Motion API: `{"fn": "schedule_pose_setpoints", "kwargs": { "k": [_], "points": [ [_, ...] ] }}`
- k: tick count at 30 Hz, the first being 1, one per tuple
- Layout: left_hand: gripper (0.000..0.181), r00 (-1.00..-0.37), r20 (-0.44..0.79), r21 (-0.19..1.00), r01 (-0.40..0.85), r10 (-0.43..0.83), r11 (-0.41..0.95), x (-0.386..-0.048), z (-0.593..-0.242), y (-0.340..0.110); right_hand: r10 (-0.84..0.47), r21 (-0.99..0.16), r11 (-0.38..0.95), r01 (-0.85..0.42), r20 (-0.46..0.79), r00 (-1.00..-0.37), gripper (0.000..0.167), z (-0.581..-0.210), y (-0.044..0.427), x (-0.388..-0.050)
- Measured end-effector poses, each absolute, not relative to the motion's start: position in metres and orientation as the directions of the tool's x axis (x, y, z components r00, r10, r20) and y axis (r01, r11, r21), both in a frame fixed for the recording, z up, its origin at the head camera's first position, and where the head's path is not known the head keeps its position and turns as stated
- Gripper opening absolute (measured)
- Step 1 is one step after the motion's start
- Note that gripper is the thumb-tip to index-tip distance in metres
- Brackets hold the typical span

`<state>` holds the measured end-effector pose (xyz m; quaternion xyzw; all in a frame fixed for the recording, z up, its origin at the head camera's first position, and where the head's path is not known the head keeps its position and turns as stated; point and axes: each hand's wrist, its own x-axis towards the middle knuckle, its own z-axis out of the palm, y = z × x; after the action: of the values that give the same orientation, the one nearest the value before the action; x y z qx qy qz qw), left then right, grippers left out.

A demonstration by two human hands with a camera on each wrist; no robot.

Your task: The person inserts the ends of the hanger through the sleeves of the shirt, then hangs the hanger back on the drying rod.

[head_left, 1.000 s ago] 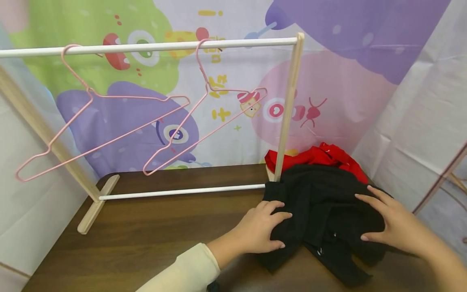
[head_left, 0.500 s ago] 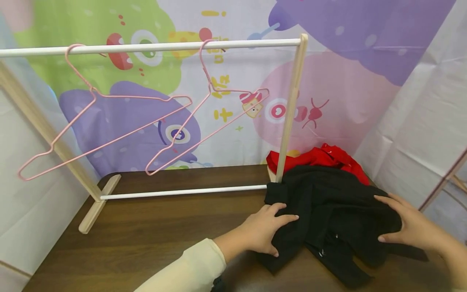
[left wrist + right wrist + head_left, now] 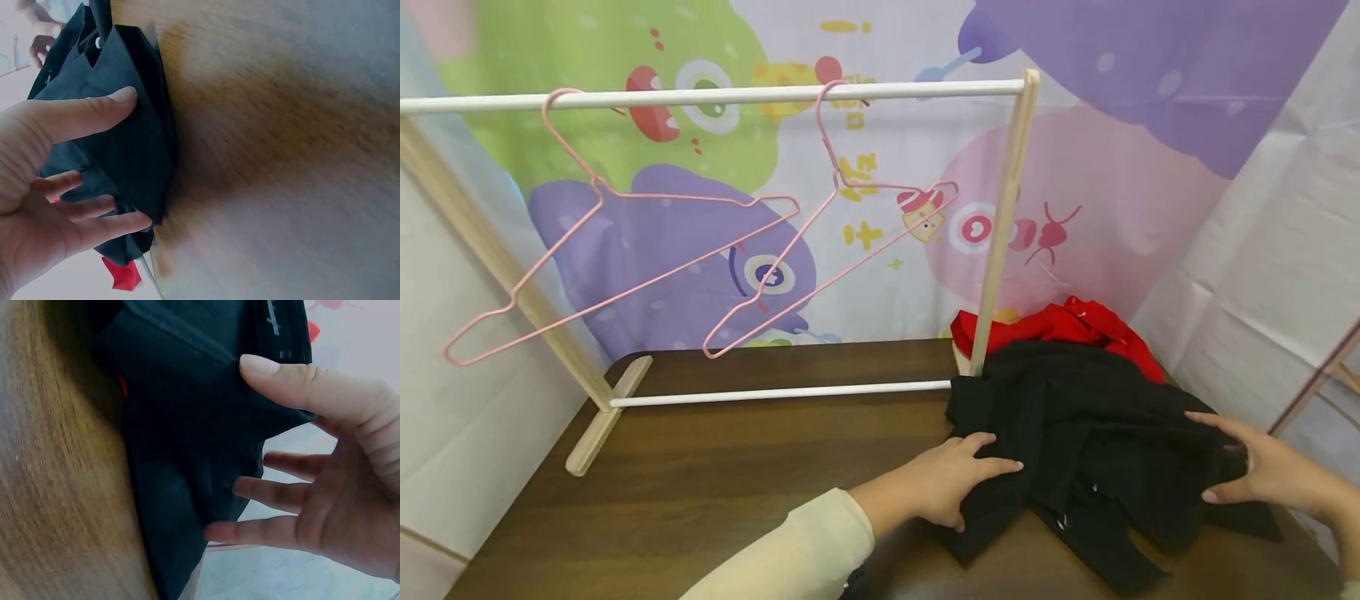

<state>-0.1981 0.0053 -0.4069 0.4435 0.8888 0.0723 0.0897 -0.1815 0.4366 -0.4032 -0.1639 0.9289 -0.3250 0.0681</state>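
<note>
A crumpled black garment (image 3: 1075, 433) lies heaped on the table at the right in the head view, with small white marks on its front part. My left hand (image 3: 947, 483) is at the garment's left edge, thumb and fingers spread apart. In the left wrist view, the left hand's fingertips (image 3: 139, 220) lie against or just over the black cloth. At the heap's right side is my right hand (image 3: 1277, 471), its fingers extended. The right wrist view shows its thumb (image 3: 262, 365) over a fold of the cloth; I cannot tell how firmly it touches.
A red garment (image 3: 1075, 321) lies behind the black one. The rack, with a white top rail (image 3: 730, 96) and wooden posts, stands at the left and middle. Two pink hangers (image 3: 625, 197) hang from it. A printed cloth backdrop (image 3: 865, 275) closes off the back.
The right hand has moved right along the garment's edge, and more black cloth shows beside it. The left hand has shifted slightly right and down. The whole head view has moved a little.
</note>
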Motion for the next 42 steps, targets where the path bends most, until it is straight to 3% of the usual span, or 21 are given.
{"fn": "schedule_pose_setpoints", "kwargs": {
  "k": [8, 17, 28, 32, 42],
  "points": [
    [0.101, -0.577, -0.178, 0.222, 0.765, 0.797, 0.604, -0.197, -0.411, 0.008, -0.427, -0.695, 0.659, -0.287, -0.032, -0.904, 0.09, -0.418, 0.439, -0.184],
    [0.096, -0.538, -0.25, 0.148, 0.801, 0.805, 0.581, -0.197, -0.411, 0.008, -0.553, -0.633, 0.615, -0.471, 0.08, -0.83, 0.078, -0.431, 0.436, -0.194],
    [0.091, -0.553, -0.299, 0.061, 0.803, 0.778, 0.593, -0.196, -0.408, 0.0, -0.498, -0.577, 0.736, -0.355, -0.105, -0.861, 0.079, -0.42, 0.41, -0.185],
    [0.09, -0.549, -0.305, 0.027, 0.812, 0.778, 0.584, -0.195, -0.408, -0.004, -0.482, -0.518, 0.773, -0.367, -0.102, -0.87, 0.079, -0.418, 0.403, -0.179],
    [0.09, -0.539, -0.291, 0.0, 0.826, 0.791, 0.563, -0.19, -0.409, -0.021, -0.506, -0.494, 0.78, -0.384, -0.137, -0.852, 0.079, -0.416, 0.387, -0.168]
  ]
}}
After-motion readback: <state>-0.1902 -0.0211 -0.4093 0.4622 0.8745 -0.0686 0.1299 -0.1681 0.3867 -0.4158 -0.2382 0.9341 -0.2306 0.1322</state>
